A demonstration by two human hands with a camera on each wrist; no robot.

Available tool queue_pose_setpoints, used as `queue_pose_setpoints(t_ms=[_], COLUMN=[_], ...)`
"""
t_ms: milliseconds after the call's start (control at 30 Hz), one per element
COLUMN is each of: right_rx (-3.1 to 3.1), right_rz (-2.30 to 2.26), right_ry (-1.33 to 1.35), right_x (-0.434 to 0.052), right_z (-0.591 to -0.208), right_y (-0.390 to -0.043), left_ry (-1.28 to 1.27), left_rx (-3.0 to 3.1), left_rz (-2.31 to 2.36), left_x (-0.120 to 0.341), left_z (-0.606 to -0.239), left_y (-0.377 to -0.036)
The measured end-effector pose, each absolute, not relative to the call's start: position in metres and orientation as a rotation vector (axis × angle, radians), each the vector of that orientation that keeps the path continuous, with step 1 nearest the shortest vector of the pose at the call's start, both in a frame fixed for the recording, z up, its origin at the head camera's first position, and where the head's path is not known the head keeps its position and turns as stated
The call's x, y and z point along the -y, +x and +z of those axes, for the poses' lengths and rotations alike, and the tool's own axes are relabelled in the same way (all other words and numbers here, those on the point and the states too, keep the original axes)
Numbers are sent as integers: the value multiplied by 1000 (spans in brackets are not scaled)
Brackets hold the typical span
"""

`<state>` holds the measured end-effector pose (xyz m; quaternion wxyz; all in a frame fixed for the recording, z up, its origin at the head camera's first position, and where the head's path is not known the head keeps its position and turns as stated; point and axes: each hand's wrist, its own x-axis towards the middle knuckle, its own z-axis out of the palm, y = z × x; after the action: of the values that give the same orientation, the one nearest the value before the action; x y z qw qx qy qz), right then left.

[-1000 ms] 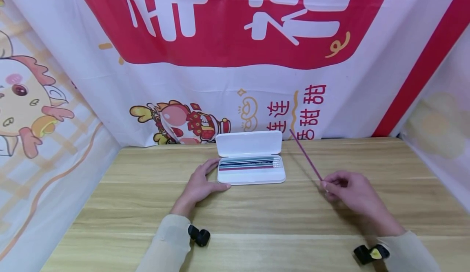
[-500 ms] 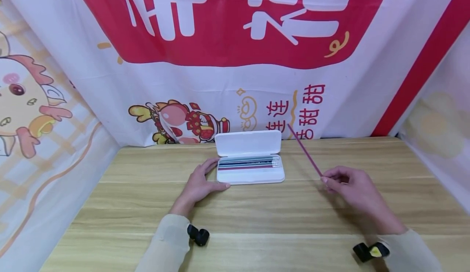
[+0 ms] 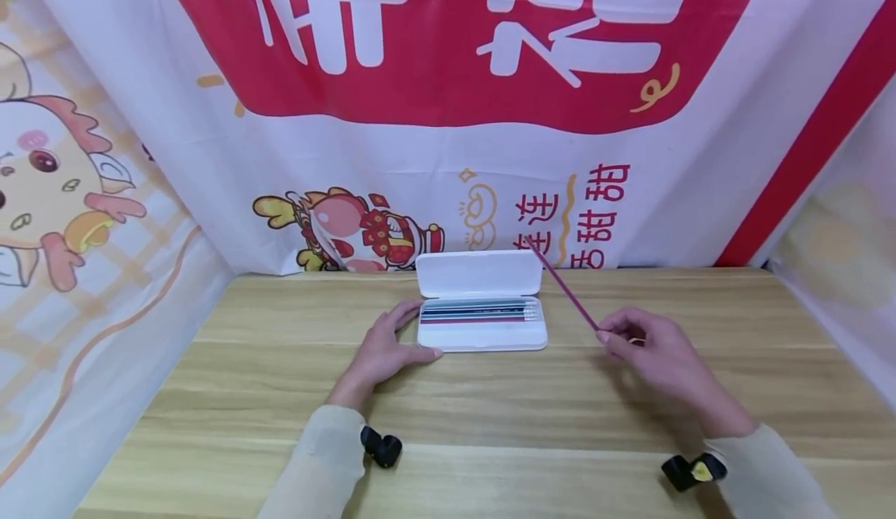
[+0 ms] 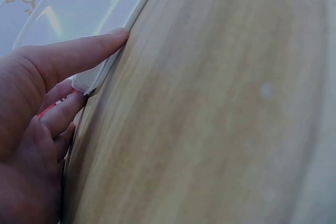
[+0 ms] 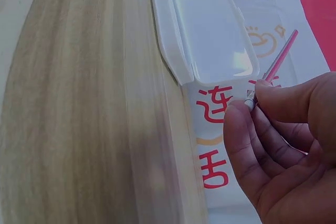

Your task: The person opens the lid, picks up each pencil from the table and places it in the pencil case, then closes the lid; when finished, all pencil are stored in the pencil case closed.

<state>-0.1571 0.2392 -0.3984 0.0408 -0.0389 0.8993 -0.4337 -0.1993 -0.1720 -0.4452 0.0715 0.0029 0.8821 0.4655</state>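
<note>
A white pencil case (image 3: 483,338) lies with its lid (image 3: 479,274) raised at the back of the table. Inside it, several pencils (image 3: 476,310) lie side by side, their white eraser ends to the right. My left hand (image 3: 381,355) holds the case by its left end, thumb along the front edge and fingers at the far side. To the right of the case, my right hand (image 3: 651,348) pinches a reddish-pink pencil (image 3: 563,285) between thumb and fingertips near its eraser end. That pencil is off the table and slants up and leftward, its far end level with the lid's top.
The wooden table (image 3: 490,418) ends at a white and red printed cloth (image 3: 392,145) hanging behind the case. More printed cloth (image 3: 91,285) closes off the left side, and pale cloth hangs at the right.
My right hand has moved left and slightly away from me, bringing the pencil nearer the case. The left hand stays on the case. The head view has shifted a little.
</note>
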Motion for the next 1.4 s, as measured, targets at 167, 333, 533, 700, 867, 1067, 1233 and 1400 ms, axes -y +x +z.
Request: queue_pose_setpoints(t_ms=[167,333,533,700,867,1067,1233,1400], right_rx=[-2800,-2887,-2933,-2914,-2901,-2896,-2893,-2894], right_rz=[-1282,-1242,-1179,-1160,-1125,-1081,-1069,-1054], right_ry=[-155,-320,-448,-498,-566,-610,-612,-597], right_x=[-232,-225,-213,-202,-187,-169,-160,-154], right_z=[-396,-392,-388,-393,-398,-402,-405,-409], right_y=[-162,-169,-188,-205,-219,-233,-239,-243], left_ry=[8,2,-7,-8,-12,5,-3,-4], left_rx=[-2657,-2651,-2643,-2643,-2645,-2645,-2637,-2641], left_rz=[1387,1379,1391,1397,1398,1412,1417,1415], left_x=[171,171,171,171,172,172,171,173], left_z=[-445,-445,-445,-446,-446,-446,-445,-446], left_y=[-200,-200,-201,-202,-202,-201,-200,-200])
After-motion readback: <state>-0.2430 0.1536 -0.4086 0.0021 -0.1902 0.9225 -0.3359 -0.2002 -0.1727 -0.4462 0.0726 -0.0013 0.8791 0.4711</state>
